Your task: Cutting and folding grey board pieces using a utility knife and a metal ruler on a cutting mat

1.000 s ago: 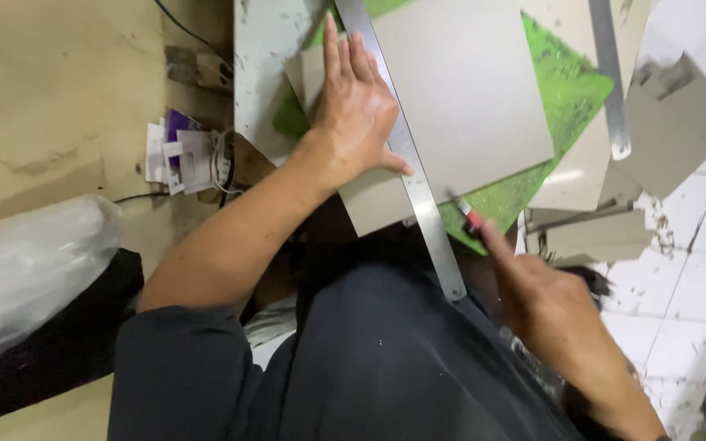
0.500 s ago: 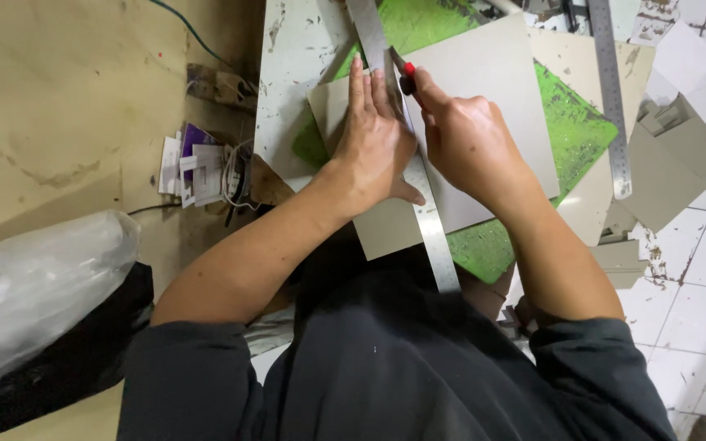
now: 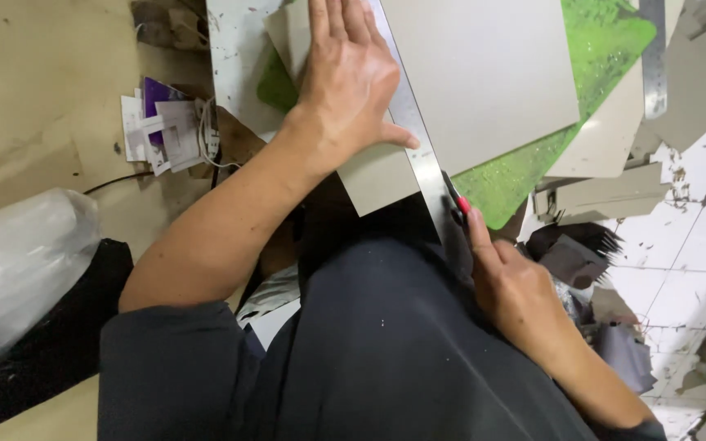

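Pressing flat with fingers spread, the left hand point(image 3: 349, 77) holds one long metal ruler point(image 3: 418, 155) down on one large grey card sheet point(image 3: 475, 73), palm open and gripping nothing, the thumb lying along the ruler's edge. The ruler runs from the top of the view down to the near edge of the bench, where it ends just above the person's dark lap. The right hand point(image 3: 516, 290) is closed around one cutting knife point(image 3: 456, 200) with a red and black tip; the index finger lies stretched along it, and the tip sits against the right side of the ruler at its near end, just past the bottom edge of the grey sheet. The sheet lies on one green cutting mat point(image 3: 549, 155), which shows to the right of the sheet and in a small patch by the left wrist. A second metal ruler point(image 3: 654, 61) lies well apart at the upper right, over a loose heap of grey card offcuts point(image 3: 606, 196); their number cannot be told. Dark scraps point(image 3: 582, 257) lie on the white tiled floor point(image 3: 696, 237) beside the right hand. To the left, near the left forearm, sit a small pile of white and purple paper bits point(image 3: 161, 126) and one clear plastic bag point(image 3: 18, 269).
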